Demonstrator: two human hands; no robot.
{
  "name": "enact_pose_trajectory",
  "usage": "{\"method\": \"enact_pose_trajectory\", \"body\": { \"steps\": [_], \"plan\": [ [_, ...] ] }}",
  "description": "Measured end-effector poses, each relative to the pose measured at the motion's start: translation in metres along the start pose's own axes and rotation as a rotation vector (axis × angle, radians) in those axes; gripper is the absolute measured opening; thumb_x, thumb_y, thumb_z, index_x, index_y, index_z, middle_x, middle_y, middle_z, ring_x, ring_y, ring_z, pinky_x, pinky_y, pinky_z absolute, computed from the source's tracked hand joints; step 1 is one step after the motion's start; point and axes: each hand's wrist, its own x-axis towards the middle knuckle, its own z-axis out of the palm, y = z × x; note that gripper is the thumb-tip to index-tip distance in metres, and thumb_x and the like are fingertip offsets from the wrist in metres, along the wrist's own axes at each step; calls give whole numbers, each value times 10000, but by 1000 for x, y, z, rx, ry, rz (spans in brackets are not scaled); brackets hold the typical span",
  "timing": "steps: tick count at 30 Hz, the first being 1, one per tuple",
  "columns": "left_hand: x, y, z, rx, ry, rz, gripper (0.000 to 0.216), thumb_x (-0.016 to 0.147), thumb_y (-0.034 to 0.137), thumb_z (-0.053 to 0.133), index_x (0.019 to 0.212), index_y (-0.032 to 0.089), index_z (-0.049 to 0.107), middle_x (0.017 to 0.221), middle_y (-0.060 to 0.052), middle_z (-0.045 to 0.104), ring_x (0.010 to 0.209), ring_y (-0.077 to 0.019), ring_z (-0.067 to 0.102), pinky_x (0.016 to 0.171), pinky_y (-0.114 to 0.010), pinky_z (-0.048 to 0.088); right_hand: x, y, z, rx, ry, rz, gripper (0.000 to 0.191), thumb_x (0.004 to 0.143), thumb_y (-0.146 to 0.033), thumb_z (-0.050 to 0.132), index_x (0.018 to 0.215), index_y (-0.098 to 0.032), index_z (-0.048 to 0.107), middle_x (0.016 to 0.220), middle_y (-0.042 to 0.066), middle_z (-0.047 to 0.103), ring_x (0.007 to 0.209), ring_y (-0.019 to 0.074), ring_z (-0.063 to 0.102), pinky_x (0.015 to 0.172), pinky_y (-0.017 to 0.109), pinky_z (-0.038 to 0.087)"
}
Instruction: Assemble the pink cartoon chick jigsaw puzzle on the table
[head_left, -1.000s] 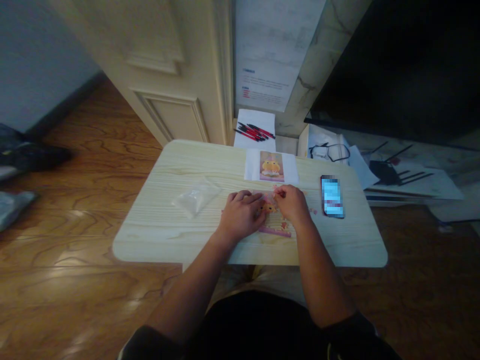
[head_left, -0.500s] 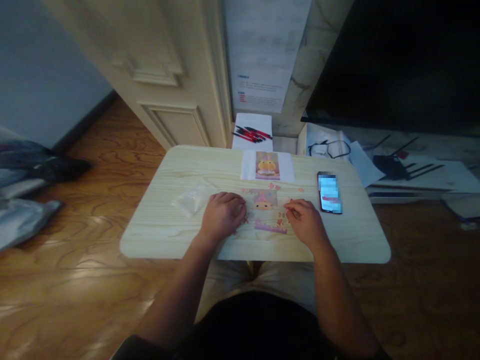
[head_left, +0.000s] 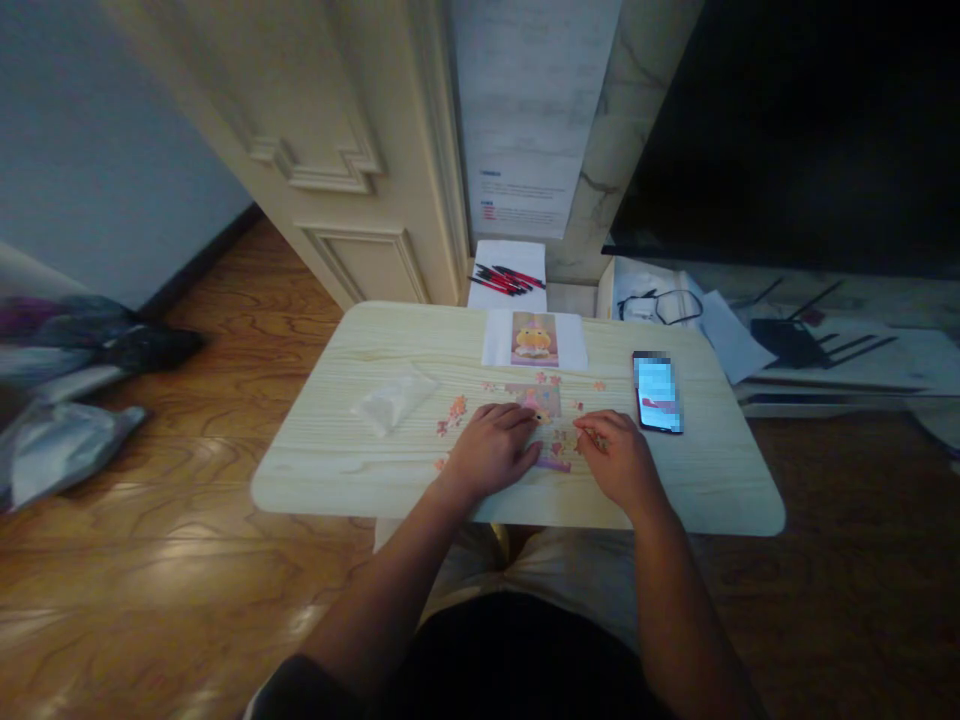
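My left hand (head_left: 495, 447) lies over a partly joined jigsaw puzzle (head_left: 551, 400), its fingers stretched across the picture and the thumb apart. It hides much of the puzzle's left and middle. At the puzzle's right side, my right hand (head_left: 616, 455) is closed in a pinch, with what looks like a small puzzle piece at its fingers. Between the hands lie loose pieces (head_left: 559, 447) and a joined purple strip (head_left: 556, 465). More loose pieces (head_left: 454, 410) are scattered left of my left hand, and several pink ones (head_left: 547, 378) lie above the puzzle.
A sheet with a printed picture of a yellow figure (head_left: 535, 340) lies at the table's back edge. A crumpled clear plastic bag (head_left: 390, 400) is at left, a lit phone (head_left: 658, 392) at right. Behind the table are red and black pens (head_left: 508, 280) on white paper.
My left hand has moved right, from beside the puzzle onto it, uncovering loose pieces on the left. My right hand stays pinched, nearly in place. The view has shifted slightly.
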Motion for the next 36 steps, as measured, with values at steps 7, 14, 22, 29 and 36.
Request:
{"method": "enact_pose_trajectory", "body": {
  "steps": [7, 14, 22, 29, 36],
  "plan": [
    [-9, -37, -27, -14, 93, -176, 265, 971, 318, 569, 1152, 223, 737, 1160, -70, 749, 1077, -254, 675, 984, -434, 511, -6, 8, -5, 23, 12, -9, 178, 919, -195, 628, 1006, -250, 774, 1066, 56, 748, 1059, 264, 656, 978, 457, 521],
    [-37, -80, -62, -177, 150, -301, 278, 929, 397, 656, 1143, 237, 735, 1151, -60, 748, 1056, -233, 694, 984, -409, 547, 0, 1, 2, 18, -28, -42, 211, 916, -240, 668, 1103, -248, 763, 1123, 74, 736, 1104, 282, 647, 1011, 489, 522],
    [-40, -50, -59, -381, 103, -154, 682, 773, 489, 847, 1386, 291, 622, 1424, -77, 638, 1315, -268, 602, 1133, -468, 500, 5, -19, -2, 91, -109, -143, 563, 900, -301, 745, 1440, -342, 595, 1455, 49, 613, 1349, 281, 553, 1175, 524, 436],
    [-40, -57, -55, -337, 66, -210, 491, 826, 485, 798, 1257, 269, 706, 1281, -73, 709, 1179, -255, 668, 1030, -440, 556, -2, -4, -4, 49, -27, -85, 289, 910, -260, 704, 1196, -280, 739, 1316, 76, 678, 1244, 279, 611, 1109, 515, 495],
    [-24, -50, -35, -176, 6, -142, 293, 928, 397, 676, 1163, 239, 751, 1103, -82, 727, 999, -234, 683, 945, -438, 559, -4, 9, -10, 56, 6, -36, 216, 901, -192, 669, 1080, -275, 757, 1205, 59, 699, 1170, 262, 634, 1057, 490, 514]
  ]
}}
